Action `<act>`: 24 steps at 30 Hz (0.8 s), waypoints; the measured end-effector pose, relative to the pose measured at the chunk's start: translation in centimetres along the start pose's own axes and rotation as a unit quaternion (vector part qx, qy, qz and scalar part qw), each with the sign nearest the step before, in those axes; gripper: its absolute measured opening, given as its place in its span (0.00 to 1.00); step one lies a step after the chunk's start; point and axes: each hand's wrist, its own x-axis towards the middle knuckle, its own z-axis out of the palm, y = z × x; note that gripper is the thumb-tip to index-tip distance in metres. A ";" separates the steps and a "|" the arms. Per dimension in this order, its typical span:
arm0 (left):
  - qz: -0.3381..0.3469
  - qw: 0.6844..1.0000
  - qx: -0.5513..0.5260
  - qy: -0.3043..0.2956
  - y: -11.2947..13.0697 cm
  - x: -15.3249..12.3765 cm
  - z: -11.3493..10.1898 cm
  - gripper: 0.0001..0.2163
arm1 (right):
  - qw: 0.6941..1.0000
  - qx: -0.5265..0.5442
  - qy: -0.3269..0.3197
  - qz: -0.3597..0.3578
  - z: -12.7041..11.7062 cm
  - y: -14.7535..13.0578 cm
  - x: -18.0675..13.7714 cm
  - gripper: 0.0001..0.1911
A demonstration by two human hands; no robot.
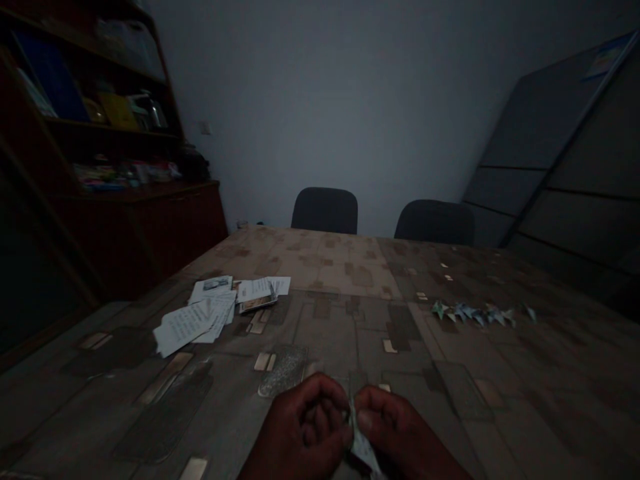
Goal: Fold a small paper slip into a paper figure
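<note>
Close to the table's near edge, my left hand (300, 433) and my right hand (403, 433) meet around a small, pale piece of folded paper (365, 452). The fingers of both hands are closed and pinch it from either side. Its lower end sticks out between the hands, while part of it is hidden by my fingers. Off to the right, a row of several small folded paper figures (473, 313), pale green and bluish, rests on the table. They look like paper cranes, though the dim light hides detail.
A patterned cloth covers the table (340, 333). Several loose printed cards (195, 323) lie spread at the left. Two dark chairs (325, 210) stand at the far side, by the wall. A wooden cabinet (180, 223) with filled shelves is on the left.
</note>
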 end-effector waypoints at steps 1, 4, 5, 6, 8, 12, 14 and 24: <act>0.001 1.000 0.003 0.002 -0.1 0.0 0.0 0.04 | 1.000 0.002 0.002 0.004 0.1 -0.1 0.0 0.31; 0.000 1.000 0.008 0.006 -0.6 0.1 0.1 0.04 | 1.000 -0.013 0.011 0.003 0.4 -0.7 -0.1 0.32; -0.002 1.000 0.010 0.007 -0.7 0.1 0.1 0.04 | 1.000 -0.025 0.017 0.002 0.5 -0.9 -0.1 0.32; -0.005 1.000 0.013 0.009 -0.8 0.1 0.1 0.03 | 0.999 -0.034 0.023 0.002 0.7 -1.1 -0.2 0.32; -0.013 1.000 0.016 0.019 -0.9 0.1 0.2 0.02 | 0.999 -0.045 0.027 -0.005 0.8 -1.2 -0.2 0.32; -0.020 0.999 -0.002 0.028 -0.8 0.0 0.2 0.04 | 0.998 -0.046 0.009 -0.034 0.8 -0.8 -0.2 0.29; -0.015 0.999 -0.017 0.023 -0.9 0.0 0.3 0.06 | 0.998 -0.045 0.006 -0.034 0.7 -0.7 -0.2 0.26; -0.006 0.999 -0.040 0.037 -1.4 0.1 0.6 0.06 | 0.999 -0.049 0.005 0.007 0.5 0.0 0.0 0.24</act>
